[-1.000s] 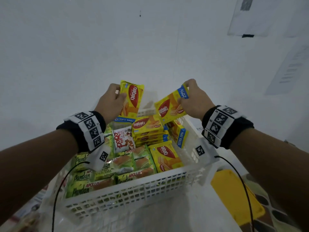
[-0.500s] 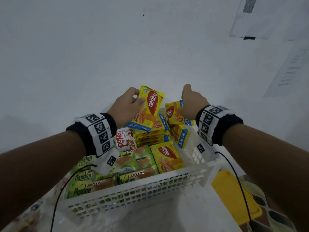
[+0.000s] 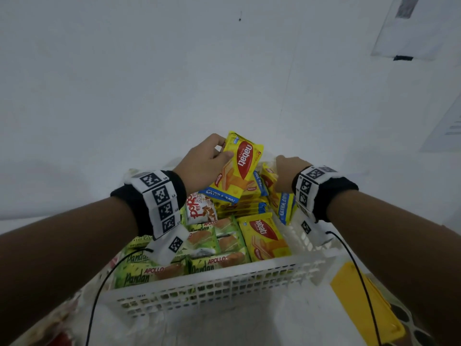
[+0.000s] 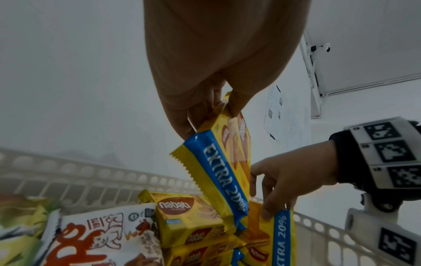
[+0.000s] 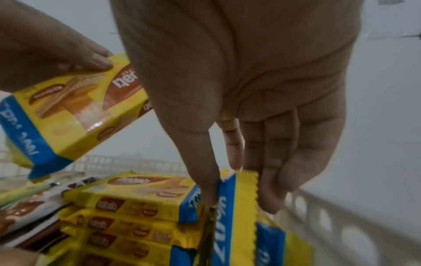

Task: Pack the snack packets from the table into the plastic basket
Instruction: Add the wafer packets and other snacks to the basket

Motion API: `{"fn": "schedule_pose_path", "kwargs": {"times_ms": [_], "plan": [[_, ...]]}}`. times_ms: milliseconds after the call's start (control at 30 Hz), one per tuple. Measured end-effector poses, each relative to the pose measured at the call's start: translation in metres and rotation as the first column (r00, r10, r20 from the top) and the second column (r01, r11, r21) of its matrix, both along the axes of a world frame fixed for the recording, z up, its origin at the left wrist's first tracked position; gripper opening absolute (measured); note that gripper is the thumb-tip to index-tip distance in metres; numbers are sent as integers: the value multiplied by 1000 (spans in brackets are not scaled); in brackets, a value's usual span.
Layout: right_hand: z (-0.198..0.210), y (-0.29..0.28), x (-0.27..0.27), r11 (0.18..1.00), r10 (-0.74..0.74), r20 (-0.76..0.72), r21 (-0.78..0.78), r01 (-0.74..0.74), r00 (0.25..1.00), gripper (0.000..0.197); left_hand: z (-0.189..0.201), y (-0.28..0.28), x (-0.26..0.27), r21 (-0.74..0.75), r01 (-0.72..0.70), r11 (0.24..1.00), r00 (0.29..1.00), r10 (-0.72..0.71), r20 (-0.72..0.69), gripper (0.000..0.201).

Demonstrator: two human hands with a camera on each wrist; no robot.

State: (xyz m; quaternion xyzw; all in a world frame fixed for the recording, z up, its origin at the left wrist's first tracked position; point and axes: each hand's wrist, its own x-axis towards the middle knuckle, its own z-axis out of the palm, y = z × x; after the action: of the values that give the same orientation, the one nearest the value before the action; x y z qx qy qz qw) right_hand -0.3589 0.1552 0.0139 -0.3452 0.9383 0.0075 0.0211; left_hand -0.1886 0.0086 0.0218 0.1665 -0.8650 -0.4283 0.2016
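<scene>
well along, judging by the load: white plastic basket [image 3: 224, 287] already crowded with snack packets, green pandan packets [image 3: 152, 273] along the near side, a white-and-red packet [image 3: 199, 211] behind them, one yellow nabati packet lying flat [image 3: 264, 239] beside the green ones, and a stack of nabati packets [image 5: 127, 203] at the far end.

two more going in now. left hand [image 3: 202, 166] above the stack, thumb on the front face and fingers curled behind the upper end of a tilted nabati wafer packet [image 3: 239, 168]; blue "extra 20%" end lowest, just above the stack but not yet resting on it, going by the left wrist view. right hand [image 3: 289, 173] low at the basket's far right corner, thumb and fingertips [image 5: 271, 198] pinching the crimped top edge of an upright packet [image 5: 237, 216], standing on edge between the stack and the basket's side wall, seemingly down in its slot but not released.

left to do, as a judgement: lay the left packet on the stack, let go of the right one. no table with loose packets in view, so impossible to tell how many remain outside. room left mostly on top; little free floor visible inside.
</scene>
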Motion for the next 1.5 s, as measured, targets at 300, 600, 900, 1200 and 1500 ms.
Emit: {"fn": "schedule_pose_path", "kwargs": {"times_ms": [300, 600, 900, 1200, 1500], "plan": [[-12, 0, 0, 994, 80, -11, 69, -79, 997, 16, -6, 0, -1, 15, 5, 1000, 1000, -6, 23, 20], [-14, -16, -1, 979, 49, -42, 198, -40, 998, 35, -6, 3, 0, 29, -14, 999, 999, 13, 44, 21], [8, -4, -2, 992, 106, -88, -54, -111, 990, 25, -11, 5, -5, 42, -42, 998, 997, 38, 72, 22], [13, -5, 4, 903, 265, 89, -372, -214, 960, 55, -8, 14, -10, 301, -22, 953, 999, 10, 41, 24], [22, -1, 16, 745, 475, 197, -609, -273, 858, 30, 0, 23, 6, 380, 38, 924, 997, -60, 47, 34]]}}
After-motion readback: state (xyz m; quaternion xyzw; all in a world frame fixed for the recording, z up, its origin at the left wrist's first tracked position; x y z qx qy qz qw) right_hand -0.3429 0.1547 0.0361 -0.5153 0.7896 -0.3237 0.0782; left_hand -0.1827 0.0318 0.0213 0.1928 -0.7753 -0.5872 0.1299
